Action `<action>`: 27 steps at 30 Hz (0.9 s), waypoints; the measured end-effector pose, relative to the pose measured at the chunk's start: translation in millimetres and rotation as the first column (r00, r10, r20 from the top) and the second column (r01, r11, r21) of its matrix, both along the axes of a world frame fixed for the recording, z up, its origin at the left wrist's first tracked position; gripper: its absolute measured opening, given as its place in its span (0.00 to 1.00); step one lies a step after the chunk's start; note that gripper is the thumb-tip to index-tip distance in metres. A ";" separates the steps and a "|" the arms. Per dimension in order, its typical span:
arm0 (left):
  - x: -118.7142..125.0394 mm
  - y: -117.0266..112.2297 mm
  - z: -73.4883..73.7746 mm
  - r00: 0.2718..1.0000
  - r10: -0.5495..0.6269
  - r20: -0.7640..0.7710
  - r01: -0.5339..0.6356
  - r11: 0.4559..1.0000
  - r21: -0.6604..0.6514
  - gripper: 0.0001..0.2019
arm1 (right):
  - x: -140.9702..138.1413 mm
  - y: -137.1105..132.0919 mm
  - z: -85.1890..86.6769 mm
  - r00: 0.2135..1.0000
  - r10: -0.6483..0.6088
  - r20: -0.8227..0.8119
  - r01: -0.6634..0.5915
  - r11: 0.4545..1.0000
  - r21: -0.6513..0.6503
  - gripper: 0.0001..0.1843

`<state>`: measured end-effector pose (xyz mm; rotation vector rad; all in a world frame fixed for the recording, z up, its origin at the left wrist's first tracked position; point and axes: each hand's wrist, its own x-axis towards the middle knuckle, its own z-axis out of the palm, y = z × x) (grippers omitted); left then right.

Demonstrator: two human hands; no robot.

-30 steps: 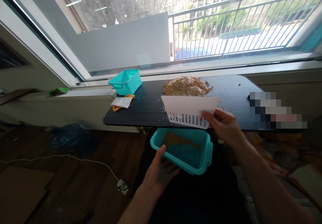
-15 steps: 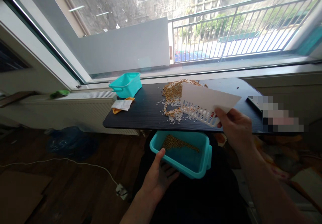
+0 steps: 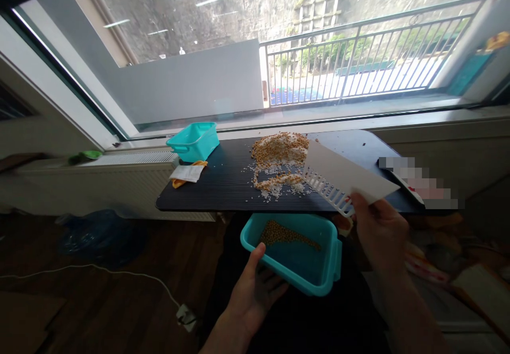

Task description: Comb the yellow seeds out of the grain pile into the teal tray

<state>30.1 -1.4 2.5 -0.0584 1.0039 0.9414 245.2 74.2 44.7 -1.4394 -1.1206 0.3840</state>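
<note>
My left hand [image 3: 255, 285] grips the near left side of a teal plastic basin [image 3: 295, 273], its thumb over the rim and its fingers underneath. Tan, round beans [image 3: 279, 233] lie in the basin's far left part. Between the thumb and fingers of my right hand [image 3: 378, 226] is a white sheet with a slotted edge [image 3: 342, 173], held tilted above the table's right half. To the left of that sheet, a pile of beans mixed with white grains [image 3: 279, 149] sits on the dark table [image 3: 223, 184]. A smaller strip of the mix lies nearer the front edge.
A second teal basin [image 3: 195, 140] stands at the table's back left. In front of it is a folded orange and white cloth or packet [image 3: 188, 173]. A partly blurred flat object [image 3: 402, 181] lies at the right end. A window and radiator [image 3: 119, 179] border the table.
My right hand has moved the slotted sheet right and toward me, away from the pile, showing more of the beans and grains. My left hand still holds the basin.
</note>
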 end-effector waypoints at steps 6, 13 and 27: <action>1.7 0.0 1.8 1.000 -0.010 -0.022 0.010 1.000 -0.005 0.30 | -10.6 17.1 12.0 0.999 -0.049 0.009 0.049 0.998 -0.031 0.12; 2.1 0.1 -0.4 1.000 -0.007 -0.015 0.007 1.000 0.008 0.31 | -4.8 33.4 4.9 0.995 -0.032 -0.093 0.030 0.999 -0.026 0.12; 2.1 1.3 0.2 0.999 -0.018 -0.030 0.019 1.000 0.005 0.31 | -10.7 28.7 1.1 0.965 0.067 -0.255 -0.082 0.995 -0.052 0.14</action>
